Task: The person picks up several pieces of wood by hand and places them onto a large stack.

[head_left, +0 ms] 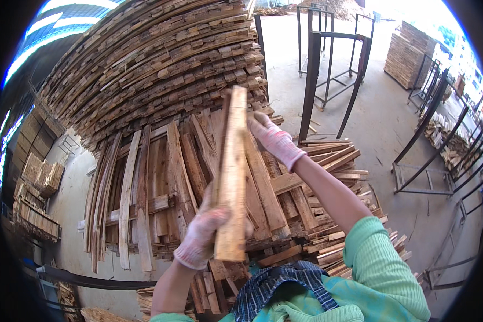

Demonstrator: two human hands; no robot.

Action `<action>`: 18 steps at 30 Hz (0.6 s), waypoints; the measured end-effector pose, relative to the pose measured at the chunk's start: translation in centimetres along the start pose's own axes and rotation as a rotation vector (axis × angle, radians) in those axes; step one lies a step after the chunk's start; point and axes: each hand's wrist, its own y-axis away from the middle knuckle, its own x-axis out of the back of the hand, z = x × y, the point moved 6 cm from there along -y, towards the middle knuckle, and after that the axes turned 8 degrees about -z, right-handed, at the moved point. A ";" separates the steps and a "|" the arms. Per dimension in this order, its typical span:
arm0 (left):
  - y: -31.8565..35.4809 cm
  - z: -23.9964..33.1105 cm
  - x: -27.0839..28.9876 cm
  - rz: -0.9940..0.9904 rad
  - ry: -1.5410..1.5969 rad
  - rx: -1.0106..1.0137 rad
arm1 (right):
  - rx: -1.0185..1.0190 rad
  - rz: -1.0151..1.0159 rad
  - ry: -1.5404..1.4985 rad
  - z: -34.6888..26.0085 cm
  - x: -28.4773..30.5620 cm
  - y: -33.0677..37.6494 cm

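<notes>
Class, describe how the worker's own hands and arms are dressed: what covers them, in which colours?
The left hand and right hand wear pale gloves mottled white and pink, ending at the wrist. Both forearms are bare. The right sleeve is light green with ribbed texture; only a green edge of the left sleeve shows.

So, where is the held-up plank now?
In the head view, the plank is near the centre, over loose boards, its lower part in the left hand, the right hand beside its upper part.
</notes>
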 end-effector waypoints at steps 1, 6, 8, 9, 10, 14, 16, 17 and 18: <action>0.2 -0.3 -0.3 0.016 -0.044 0.039 | -0.152 -0.001 -0.508 -2.6 -3.4 1.7; -5.3 -3.8 0.3 -0.023 -0.619 0.131 | -0.282 0.047 -0.314 -3.3 0.6 4.3; -4.8 -1.9 1.9 0.000 -0.836 0.239 | -0.366 0.002 0.039 -0.4 2.8 3.0; -3.8 -0.1 3.9 0.138 -1.152 0.192 | -0.440 0.002 0.204 1.3 3.9 2.8; -1.7 2.1 6.0 0.342 -1.455 0.198 | -0.431 -0.023 0.486 1.4 3.2 3.0; 2.8 1.5 12.0 0.802 -1.537 0.591 | -0.215 -0.020 0.475 9.5 4.7 1.7; 5.4 0.8 14.4 0.860 -1.475 0.519 | -0.467 -0.185 0.339 4.3 -3.5 2.6; 3.6 0.5 15.6 0.830 -1.424 0.361 | -0.300 -0.071 0.382 7.3 -2.0 0.8; 0.8 0.5 15.0 0.770 -1.421 0.258 | -0.148 0.055 0.456 10.7 0.9 -0.5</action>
